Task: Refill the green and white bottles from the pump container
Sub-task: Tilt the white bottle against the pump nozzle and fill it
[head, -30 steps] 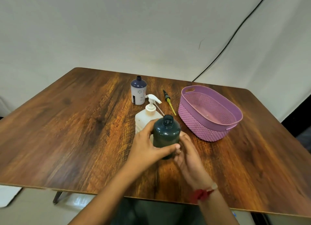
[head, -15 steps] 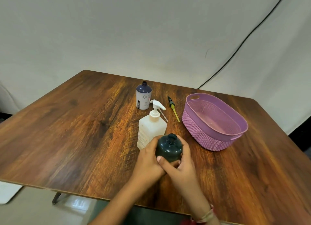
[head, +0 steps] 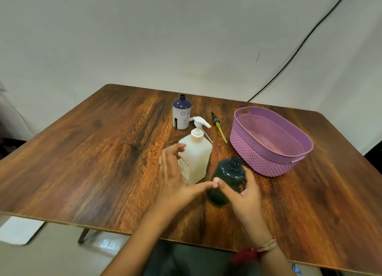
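Note:
The dark green bottle [head: 227, 176], uncapped, stands near the middle of the table, tilted slightly right. My right hand [head: 241, 195] grips its lower body from the near side. My left hand [head: 175, 172] is off the bottle, fingers spread, beside the left face of the cream pump container [head: 195, 158]; its thumb reaches toward the green bottle. The white bottle with a dark blue shoulder [head: 182, 115] stands uncapped behind the pump container.
A white spray head [head: 201, 122] and a green and yellow nozzle with tube [head: 218, 126] lie behind the pump container. A purple woven basket [head: 270, 139] sits on the right. The wooden table [head: 82, 162] ends close to my body.
My left hand let go of the green bottle and moved left to the pump container. The green bottle shifted right in my right hand.

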